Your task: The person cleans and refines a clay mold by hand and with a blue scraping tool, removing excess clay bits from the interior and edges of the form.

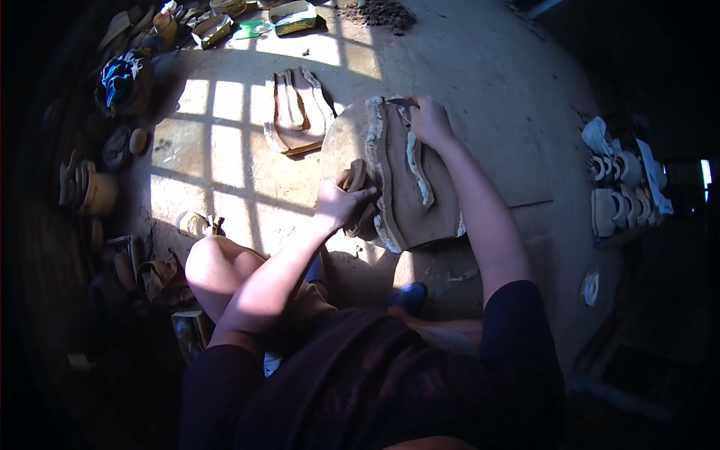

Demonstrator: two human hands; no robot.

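In front of me a brown clay slab with raised wavy walls stands on a round board. Pale slip or paste runs along the tops of its walls. My right hand is closed at the slab's far edge, around what looks like a knife with a dark, pointed blade lying over the wall's end. Beside the slab's left wall, my left hand is closed on a curved clay strip; its lower part is in shadow.
A similar ridged clay piece lies on the sunlit floor, far left of the slab. Pots, a blue cloth and trays line the left and far sides. Curved clay parts stand at the right. My knee is near my left forearm.
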